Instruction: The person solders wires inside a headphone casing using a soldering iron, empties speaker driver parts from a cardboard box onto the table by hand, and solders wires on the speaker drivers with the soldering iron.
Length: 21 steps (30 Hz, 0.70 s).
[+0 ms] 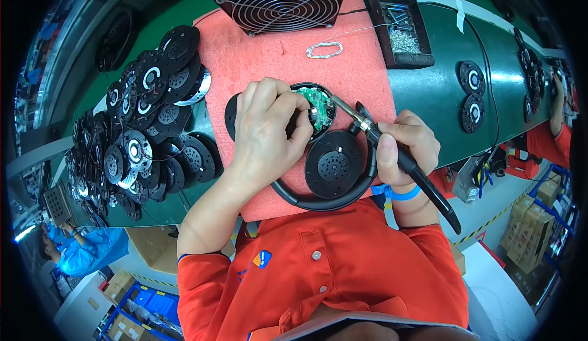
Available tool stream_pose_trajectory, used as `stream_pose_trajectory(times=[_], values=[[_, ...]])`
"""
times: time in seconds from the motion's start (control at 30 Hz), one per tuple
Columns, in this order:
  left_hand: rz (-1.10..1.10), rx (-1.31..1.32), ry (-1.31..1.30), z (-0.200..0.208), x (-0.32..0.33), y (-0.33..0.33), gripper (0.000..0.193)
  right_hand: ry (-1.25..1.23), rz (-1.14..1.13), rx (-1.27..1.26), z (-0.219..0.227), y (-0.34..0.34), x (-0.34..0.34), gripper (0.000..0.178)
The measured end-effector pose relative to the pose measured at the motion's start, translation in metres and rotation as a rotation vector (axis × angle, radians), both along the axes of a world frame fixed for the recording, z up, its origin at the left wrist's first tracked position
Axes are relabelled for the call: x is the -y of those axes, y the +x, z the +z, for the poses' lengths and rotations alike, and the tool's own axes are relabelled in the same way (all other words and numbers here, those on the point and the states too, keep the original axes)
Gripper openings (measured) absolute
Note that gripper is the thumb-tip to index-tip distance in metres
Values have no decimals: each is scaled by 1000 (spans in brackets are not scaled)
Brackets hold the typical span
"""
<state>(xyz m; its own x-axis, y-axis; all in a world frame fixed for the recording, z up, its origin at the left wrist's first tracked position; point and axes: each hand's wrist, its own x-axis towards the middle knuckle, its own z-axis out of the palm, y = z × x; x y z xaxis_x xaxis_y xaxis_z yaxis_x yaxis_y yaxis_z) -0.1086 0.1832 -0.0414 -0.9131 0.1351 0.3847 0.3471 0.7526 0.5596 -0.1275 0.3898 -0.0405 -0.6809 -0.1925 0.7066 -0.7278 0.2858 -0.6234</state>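
A pair of black headphones lies on a pink foam mat, its curved headband [324, 204] toward me. One ear cup is open and shows a green circuit board [318, 107]. A black round speaker plate [334, 164] with small holes lies inside the headband. My left hand [266, 120] is closed, its fingertips at the board's left edge; what they pinch is hidden. Behind that hand the rim of another black disc [231, 117] shows. My right hand [409, 147] grips a soldering iron [422, 178], its metal tip at the right edge of the open ear cup.
A fan [285, 9] stands at the mat's far edge, near a coil of solder wire [324, 50]. Beyond the mat's right corner is a black tray [404, 37] with metal bits. Many speaker plates [177, 77] pile up at left; two more [472, 77] lie right. Other people work at both sides.
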Motion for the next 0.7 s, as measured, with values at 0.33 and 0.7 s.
stream_pose_trajectory(times=[0.33,0.7], values=[[10,14,43,3,0,0,15,25,18,-7,2,2,-1,10],[-26,7,9,4,-2,-1,14,10,14,13,3,1,-1,11]])
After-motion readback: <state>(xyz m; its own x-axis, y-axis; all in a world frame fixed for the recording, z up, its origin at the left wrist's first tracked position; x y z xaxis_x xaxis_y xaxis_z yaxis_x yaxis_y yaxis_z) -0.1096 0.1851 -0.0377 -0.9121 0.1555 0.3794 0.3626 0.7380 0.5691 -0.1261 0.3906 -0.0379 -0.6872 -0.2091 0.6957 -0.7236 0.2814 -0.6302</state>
